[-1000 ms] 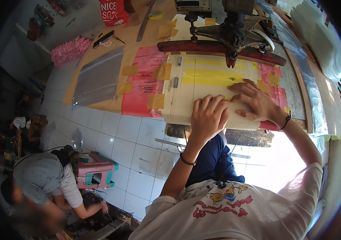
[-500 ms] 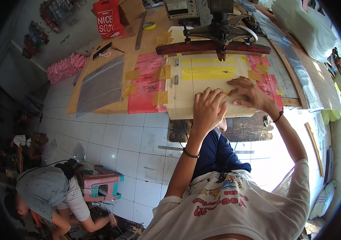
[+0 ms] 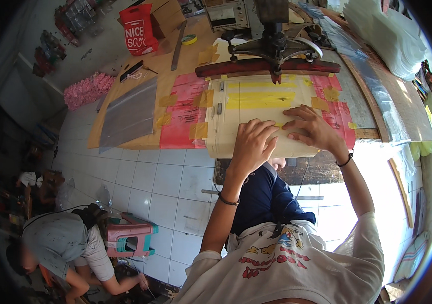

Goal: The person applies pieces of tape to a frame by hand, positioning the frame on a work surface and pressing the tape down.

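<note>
A cream-coloured flat sheet (image 3: 226,139) lies over the near edge of the work table, with yellow strips (image 3: 261,100) across its upper part. My left hand (image 3: 253,144) rests on the sheet's near half, fingers stretched forward and palm down. To its right, my right hand (image 3: 315,129) touches the same sheet with bent, parted fingers, its thumb apart from them. A small yellow piece (image 3: 278,125) shows between the two hands; whether a fingertip touches it I cannot tell. Beyond my hands a machine's long red-brown bar (image 3: 307,66) hangs above the sheet's far part.
Red sheets (image 3: 184,109) held by brown tape flank the cream sheet. Leftward are a grey plastic sheet (image 3: 127,114), a metal ruler (image 3: 178,45), a yellow tape roll (image 3: 189,39) and a red bag (image 3: 139,30). A co-worker (image 3: 59,238) bends low beside a pink-and-green stool (image 3: 131,237).
The view has shifted slightly. My left hand has slid a little to the left and toward me over the sheet, while my right hand keeps nearly the same place on it.
</note>
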Demonstrator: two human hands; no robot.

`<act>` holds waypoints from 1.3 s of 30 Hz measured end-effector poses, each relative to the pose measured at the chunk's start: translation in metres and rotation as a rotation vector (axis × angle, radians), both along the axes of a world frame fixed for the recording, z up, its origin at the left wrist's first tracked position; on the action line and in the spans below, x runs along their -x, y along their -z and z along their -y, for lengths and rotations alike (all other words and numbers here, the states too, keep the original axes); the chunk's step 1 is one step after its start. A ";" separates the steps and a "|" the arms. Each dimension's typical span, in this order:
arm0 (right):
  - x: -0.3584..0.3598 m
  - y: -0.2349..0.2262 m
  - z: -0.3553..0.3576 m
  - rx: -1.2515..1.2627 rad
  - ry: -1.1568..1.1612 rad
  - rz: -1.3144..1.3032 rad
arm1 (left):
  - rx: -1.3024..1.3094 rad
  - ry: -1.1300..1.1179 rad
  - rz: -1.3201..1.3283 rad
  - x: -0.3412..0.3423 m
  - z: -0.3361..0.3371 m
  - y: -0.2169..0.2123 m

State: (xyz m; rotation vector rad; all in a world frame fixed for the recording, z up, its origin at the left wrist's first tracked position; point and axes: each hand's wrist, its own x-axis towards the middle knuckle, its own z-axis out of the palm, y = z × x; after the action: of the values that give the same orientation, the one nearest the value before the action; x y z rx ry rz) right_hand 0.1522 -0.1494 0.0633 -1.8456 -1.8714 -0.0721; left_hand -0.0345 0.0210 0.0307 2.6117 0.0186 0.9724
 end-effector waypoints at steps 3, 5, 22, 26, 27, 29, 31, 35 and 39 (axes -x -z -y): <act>0.002 -0.002 0.005 0.012 0.035 -0.010 | -0.011 0.041 0.019 -0.004 0.001 -0.001; 0.002 -0.002 0.005 0.008 0.029 -0.022 | -0.017 0.029 0.015 -0.006 0.000 -0.001; 0.002 0.005 0.005 -0.068 0.009 0.070 | -0.080 0.097 0.000 -0.009 -0.009 -0.005; -0.001 0.006 0.004 -0.069 -0.002 0.021 | -0.084 0.134 -0.015 -0.008 -0.011 -0.010; 0.000 0.004 0.003 -0.062 -0.013 0.021 | -0.072 0.133 -0.042 -0.005 -0.012 -0.015; -0.004 0.009 0.002 -0.073 -0.010 0.018 | -0.056 0.161 -0.066 -0.005 -0.014 -0.021; -0.009 0.008 0.002 -0.060 -0.053 0.023 | 0.044 0.190 -0.132 -0.003 -0.021 -0.028; -0.021 0.002 0.014 -0.023 -0.017 -0.088 | 0.004 0.117 -0.103 0.003 -0.034 -0.043; -0.036 0.016 0.020 0.026 0.244 0.158 | 0.038 -0.047 -0.066 0.026 -0.069 -0.043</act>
State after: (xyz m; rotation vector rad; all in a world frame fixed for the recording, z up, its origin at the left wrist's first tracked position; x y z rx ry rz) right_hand 0.1882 -0.1699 0.0470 -2.1332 -1.7444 -0.2860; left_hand -0.0610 0.0905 0.0734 2.6187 0.1146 0.8918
